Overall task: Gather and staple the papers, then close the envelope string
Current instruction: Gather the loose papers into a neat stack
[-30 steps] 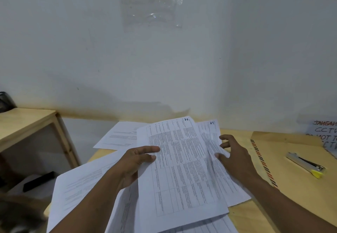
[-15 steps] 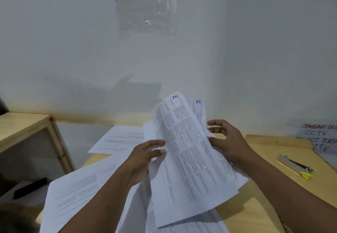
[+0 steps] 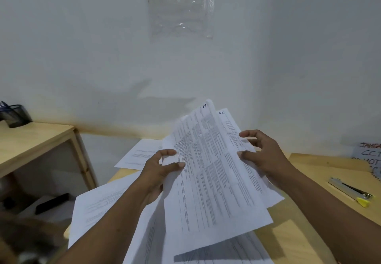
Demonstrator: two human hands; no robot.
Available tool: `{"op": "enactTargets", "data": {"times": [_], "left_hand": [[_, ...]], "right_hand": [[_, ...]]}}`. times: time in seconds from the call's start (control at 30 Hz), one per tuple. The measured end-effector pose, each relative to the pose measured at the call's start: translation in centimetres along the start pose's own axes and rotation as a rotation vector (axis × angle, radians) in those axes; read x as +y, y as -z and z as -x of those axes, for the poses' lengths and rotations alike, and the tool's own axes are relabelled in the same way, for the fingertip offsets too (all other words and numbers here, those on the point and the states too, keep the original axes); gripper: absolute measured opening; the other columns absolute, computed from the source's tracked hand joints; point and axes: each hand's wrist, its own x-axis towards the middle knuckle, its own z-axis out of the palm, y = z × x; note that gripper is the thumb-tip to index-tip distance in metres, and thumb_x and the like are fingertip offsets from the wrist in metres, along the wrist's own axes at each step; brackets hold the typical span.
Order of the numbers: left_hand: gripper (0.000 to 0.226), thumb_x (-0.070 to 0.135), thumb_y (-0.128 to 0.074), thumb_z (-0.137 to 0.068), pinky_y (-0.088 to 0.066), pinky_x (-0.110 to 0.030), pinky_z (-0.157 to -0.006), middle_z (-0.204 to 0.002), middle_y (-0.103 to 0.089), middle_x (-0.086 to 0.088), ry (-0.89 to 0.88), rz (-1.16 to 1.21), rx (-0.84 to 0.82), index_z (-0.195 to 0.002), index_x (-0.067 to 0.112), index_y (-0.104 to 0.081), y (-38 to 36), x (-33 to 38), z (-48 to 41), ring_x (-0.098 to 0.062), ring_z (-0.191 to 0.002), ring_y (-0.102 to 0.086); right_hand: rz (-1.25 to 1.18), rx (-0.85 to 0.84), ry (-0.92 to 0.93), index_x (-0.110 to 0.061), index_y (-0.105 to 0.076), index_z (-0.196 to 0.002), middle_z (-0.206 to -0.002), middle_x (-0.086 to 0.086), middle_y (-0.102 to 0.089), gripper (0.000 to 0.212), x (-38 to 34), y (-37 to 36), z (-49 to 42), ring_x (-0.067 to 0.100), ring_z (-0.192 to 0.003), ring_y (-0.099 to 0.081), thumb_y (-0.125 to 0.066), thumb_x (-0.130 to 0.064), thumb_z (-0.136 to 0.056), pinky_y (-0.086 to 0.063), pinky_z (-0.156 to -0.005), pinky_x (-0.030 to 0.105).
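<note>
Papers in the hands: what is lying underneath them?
More loose printed sheets spread on the wooden table. The held papers hide whatever lies directly beneath.

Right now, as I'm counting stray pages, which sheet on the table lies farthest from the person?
The far sheet, beyond the left hand, untouched; the other flat sheets lie nearer, partly under the raised pages.

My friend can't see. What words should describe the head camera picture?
Two hands hold printed sheets above a wooden desk, the left hand gripping one side edge and the right hand the other. More loose sheets lie on the desk, and a stapler lies at the right.
</note>
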Motion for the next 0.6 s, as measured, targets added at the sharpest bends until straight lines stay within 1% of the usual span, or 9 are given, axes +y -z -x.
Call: {"op": "enactTargets", "data": {"times": [0.07,0.1,0.17,0.23,0.3,0.37,0.4,0.5,0.6], "left_hand": [[0.061,0.0,-0.086,-0.071,-0.055,-0.053,-0.099,-0.12,-0.073,-0.018,-0.036,0.05,-0.019,-0.122,0.023,-0.062,0.6,0.5,0.5,-0.037,-0.103,-0.074],[0.065,0.0,-0.085,-0.072,-0.058,-0.047,-0.095,-0.121,-0.073,-0.017,-0.066,0.066,-0.025,-0.126,0.025,-0.06,0.8,0.6,0.6,-0.031,-0.099,-0.076],[0.069,-0.004,-0.082,-0.076,-0.062,-0.024,-0.077,-0.127,-0.069,-0.007,-0.118,0.071,-0.035,-0.133,0.026,-0.057,1.1,0.5,0.7,-0.011,-0.09,-0.077],[0.066,-0.005,-0.081,-0.078,-0.058,-0.013,-0.07,-0.132,-0.064,0.0,-0.15,0.042,-0.04,-0.134,0.023,-0.059,1.3,0.5,0.7,-0.002,-0.089,-0.075],[0.057,0.006,-0.088,-0.075,-0.06,-0.023,-0.083,-0.133,-0.065,0.002,-0.161,-0.037,-0.058,-0.124,0.027,-0.069,1.4,0.3,0.5,-0.009,-0.1,-0.075],[0.051,0.023,-0.094,-0.066,-0.055,-0.041,-0.102,-0.134,-0.066,0.001,-0.152,-0.135,-0.053,-0.113,0.032,-0.076,1.2,0.3,0.5,-0.023,-0.114,-0.07],[0.048,0.024,-0.094,-0.066,-0.053,-0.046,-0.104,-0.133,-0.067,0.0,-0.149,-0.136,-0.045,-0.11,0.032,-0.077,1.1,0.2,0.5,-0.026,-0.114,-0.07],[0.033,0.023,-0.088,-0.078,-0.052,-0.047,-0.105,-0.133,-0.067,-0.001,-0.163,-0.146,0.019,-0.107,0.032,-0.076,0.6,0.0,0.3,-0.026,-0.114,-0.07],[0.021,0.019,-0.079,-0.088,-0.054,-0.041,-0.101,-0.131,-0.069,0.001,-0.195,-0.134,0.094,-0.105,0.031,-0.075,0.4,0.1,0.1,-0.024,-0.115,-0.069]], "right_hand": [[0.051,-0.018,0.016,-0.032,-0.068,-0.102,-0.115,0.002,-0.067,0.036,0.0,-0.3,-0.2,0.022,-0.102,-0.066,-0.075,-0.002,-0.082,-0.057,-0.07,0.032],[0.077,-0.021,0.026,-0.032,-0.069,-0.099,-0.114,-0.001,-0.068,0.034,0.0,-0.4,-0.3,0.02,-0.106,-0.064,-0.075,-0.004,-0.082,-0.055,-0.078,0.036],[0.073,-0.033,0.044,-0.027,-0.07,-0.099,-0.113,-0.003,-0.069,0.027,0.1,-0.6,-0.4,0.015,-0.107,-0.063,-0.072,-0.004,-0.085,-0.053,-0.081,0.028],[-0.012,-0.04,0.019,-0.023,-0.071,-0.098,-0.108,-0.001,-0.07,0.015,0.2,-1.0,-0.5,0.014,-0.097,-0.063,-0.067,-0.01,-0.092,-0.048,-0.078,0.021],[-0.088,-0.061,-0.047,-0.025,-0.07,-0.099,-0.106,-0.003,-0.071,0.008,0.1,-1.4,-0.5,0.014,-0.099,-0.063,-0.065,-0.03,-0.095,-0.046,-0.089,0.027],[-0.079,-0.092,-0.087,-0.028,-0.066,-0.108,-0.112,-0.004,-0.073,0.027,0.1,-1.8,-0.4,0.015,-0.109,-0.067,-0.067,-0.048,-0.089,-0.049,-0.098,0.035],[-0.045,-0.105,-0.089,-0.031,-0.062,-0.113,-0.112,-0.003,-0.073,0.033,0.1,-2.1,-0.1,0.015,-0.106,-0.069,-0.07,-0.049,-0.086,-0.054,-0.094,0.036],[0.021,-0.156,-0.059,-0.039,-0.052,-0.119,-0.115,-0.001,-0.071,0.041,0.4,-3.0,0.8,0.017,-0.102,-0.071,-0.076,-0.033,-0.086,-0.059,-0.077,0.03],[0.043,-0.113,-0.005,-0.033,-0.056,-0.115,-0.125,-0.002,-0.065,0.029,0.8,-4.4,1.1,0.015,-0.115,-0.063,-0.064,-0.013,-0.096,-0.054,-0.093,0.036]]}}
